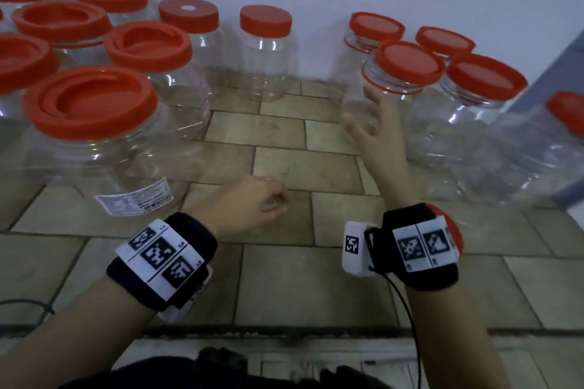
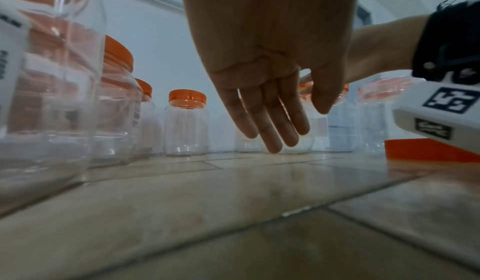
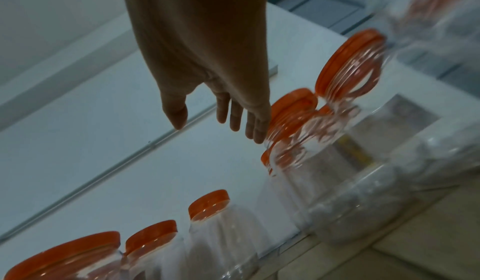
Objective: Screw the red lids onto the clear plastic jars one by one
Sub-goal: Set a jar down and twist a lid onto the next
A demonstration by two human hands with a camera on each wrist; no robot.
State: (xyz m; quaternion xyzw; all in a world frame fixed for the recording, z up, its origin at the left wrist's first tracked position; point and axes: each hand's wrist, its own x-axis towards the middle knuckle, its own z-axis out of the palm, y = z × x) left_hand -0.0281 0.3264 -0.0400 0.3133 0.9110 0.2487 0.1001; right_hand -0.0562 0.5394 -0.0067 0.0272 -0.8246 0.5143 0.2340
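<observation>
Clear plastic jars with red lids stand in groups on a tiled counter (image 1: 278, 281). My right hand (image 1: 363, 114) is raised with fingers spread, right beside a lidded jar (image 1: 392, 85) in the right group; it grips nothing, and contact is unclear. In the right wrist view the right hand (image 3: 221, 124) hangs open next to that jar's red lid (image 3: 293, 108). My left hand (image 1: 278, 199) hovers low over the tiles, relaxed and empty; its fingers (image 2: 272, 132) point down, straight. A loose red lid (image 1: 450, 224) lies on the counter under my right wrist, also seen as the loose lid (image 2: 426, 149).
Big jars with recessed red lids (image 1: 91, 101) crowd the left side. Two smaller lidded jars (image 1: 265, 22) stand by the white back wall. More lidded jars (image 1: 486, 79) fill the right. Bare tiles (image 1: 284, 164) lie between the groups. The counter's front edge (image 1: 284, 333) is near me.
</observation>
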